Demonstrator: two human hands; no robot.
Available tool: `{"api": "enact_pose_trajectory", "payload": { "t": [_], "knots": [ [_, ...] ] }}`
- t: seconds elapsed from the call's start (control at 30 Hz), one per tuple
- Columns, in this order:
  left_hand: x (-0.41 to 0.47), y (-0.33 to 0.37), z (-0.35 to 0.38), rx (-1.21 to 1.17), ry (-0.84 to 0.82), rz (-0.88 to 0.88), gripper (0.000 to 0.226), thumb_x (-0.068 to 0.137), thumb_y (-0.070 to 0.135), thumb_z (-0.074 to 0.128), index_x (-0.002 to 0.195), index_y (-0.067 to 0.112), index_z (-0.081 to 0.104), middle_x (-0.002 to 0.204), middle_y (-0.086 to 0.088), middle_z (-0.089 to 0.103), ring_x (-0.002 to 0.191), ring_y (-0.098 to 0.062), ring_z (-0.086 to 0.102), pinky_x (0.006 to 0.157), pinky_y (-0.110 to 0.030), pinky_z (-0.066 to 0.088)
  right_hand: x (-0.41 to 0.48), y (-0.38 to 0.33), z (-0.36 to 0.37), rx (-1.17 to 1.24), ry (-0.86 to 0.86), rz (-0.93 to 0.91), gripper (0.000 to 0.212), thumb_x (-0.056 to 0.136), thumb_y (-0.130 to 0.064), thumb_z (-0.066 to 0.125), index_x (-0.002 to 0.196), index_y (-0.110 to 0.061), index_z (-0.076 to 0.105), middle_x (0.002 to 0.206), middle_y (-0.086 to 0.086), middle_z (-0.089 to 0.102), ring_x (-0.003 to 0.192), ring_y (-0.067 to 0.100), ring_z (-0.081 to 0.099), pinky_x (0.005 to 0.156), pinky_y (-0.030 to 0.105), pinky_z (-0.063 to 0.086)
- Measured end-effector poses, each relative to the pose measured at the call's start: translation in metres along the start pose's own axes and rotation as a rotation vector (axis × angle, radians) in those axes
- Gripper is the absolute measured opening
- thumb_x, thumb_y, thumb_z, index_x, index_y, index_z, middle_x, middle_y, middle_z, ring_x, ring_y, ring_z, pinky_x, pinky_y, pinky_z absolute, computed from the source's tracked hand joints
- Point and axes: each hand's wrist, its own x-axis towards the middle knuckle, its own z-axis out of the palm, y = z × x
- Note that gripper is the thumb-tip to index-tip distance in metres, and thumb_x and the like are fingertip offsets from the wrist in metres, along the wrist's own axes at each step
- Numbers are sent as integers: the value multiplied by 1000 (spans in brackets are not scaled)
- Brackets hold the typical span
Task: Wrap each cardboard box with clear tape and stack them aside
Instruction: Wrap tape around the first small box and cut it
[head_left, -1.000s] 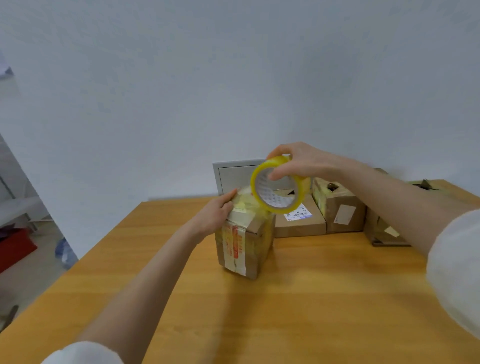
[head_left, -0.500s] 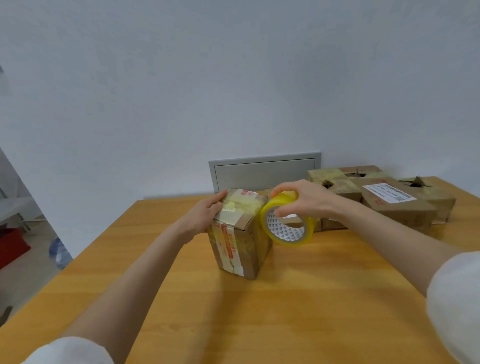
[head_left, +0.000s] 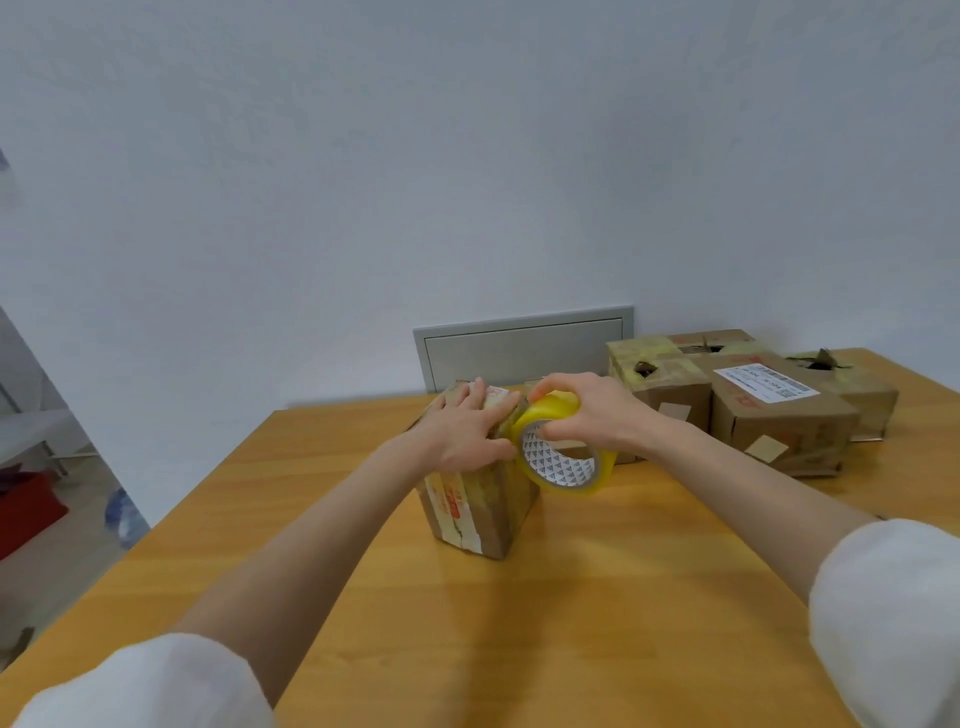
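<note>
Head cam: L hand (head_left: 462, 431) flat atop cardboard box (head_left: 483, 514), R hand (head_left: 592, 415) tight round glossy tape roll (head_left: 545, 462)

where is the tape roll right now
In the head view, the tape roll is center, gripped by the right hand against the right side of the box.

Left hand (head_left: 462, 434) flat, pressing; right hand (head_left: 589, 415) gripping.

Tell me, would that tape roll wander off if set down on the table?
Probably, if stood on edge: the tape roll is a round ring and the table looks smooth. Laid flat, it should stay. It seems light: the right hand holds it up alone.
</note>
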Motion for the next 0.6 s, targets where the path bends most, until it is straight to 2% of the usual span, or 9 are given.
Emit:
{"api": "enact_pose_trajectory", "payload": {
  "t": [0.07,0.1,0.2,0.27,0.37,0.47,0.53,0.6],
  "knots": [
    [2,-2,-13,-241,10,-26,78,90,46,55,152,36,9,160,-8,4,147,-29,5,116,-48,14,-1,-2,0,-5,11,1,40,81,-34,69,118,-34,58,105,-5,57,94,17,54,83,39,51],
    [4,-3,-18,-275,37,-51,86,85,49,61,152,32,9,160,-10,8,146,-30,9,116,-49,19,-2,-2,0,-8,10,4,40,81,-34,69,119,-34,57,106,-4,57,94,17,54,82,38,51],
    [8,-2,-19,-95,16,-180,104,73,57,70,152,28,9,154,-17,17,140,-35,23,110,-49,32,-5,-3,0,-14,7,19,42,81,-35,69,120,-33,57,111,-1,59,97,19,56,81,38,53],
    [9,4,-15,-61,-7,-224,100,72,55,72,150,28,15,147,-16,27,131,-33,36,102,-43,42,-8,-3,0,-5,6,26,44,81,-34,70,122,-32,56,114,2,59,99,20,56,81,38,54],
    [5,12,-16,-131,63,-210,89,73,46,74,146,24,28,136,-13,40,120,-28,44,93,-36,46,-11,-3,-5,18,-18,22,48,80,-35,72,124,-31,56,121,3,58,104,19,54,85,37,52],
    [1,5,-21,-388,137,-200,86,69,39,80,142,20,38,129,-9,50,108,-21,50,89,-33,48,-11,-6,-28,98,-14,-9,58,76,-38,77,129,-33,55,132,-4,55,116,16,50,93,32,45],
    [-3,-3,-25,-709,140,-227,82,67,36,82,137,23,43,120,-7,57,102,-22,58,88,-38,52,-10,-13,-51,264,51,-23,64,75,-35,78,133,-34,52,131,-7,52,119,14,49,93,30,43],
    [-10,-7,-24,-995,94,-244,55,75,30,78,123,21,53,109,-5,64,91,-21,65,74,-37,57,-6,-21,-68,466,90,-42,60,77,-29,78,130,-36,51,122,-8,54,113,13,53,89,28,47]
  ]
}}
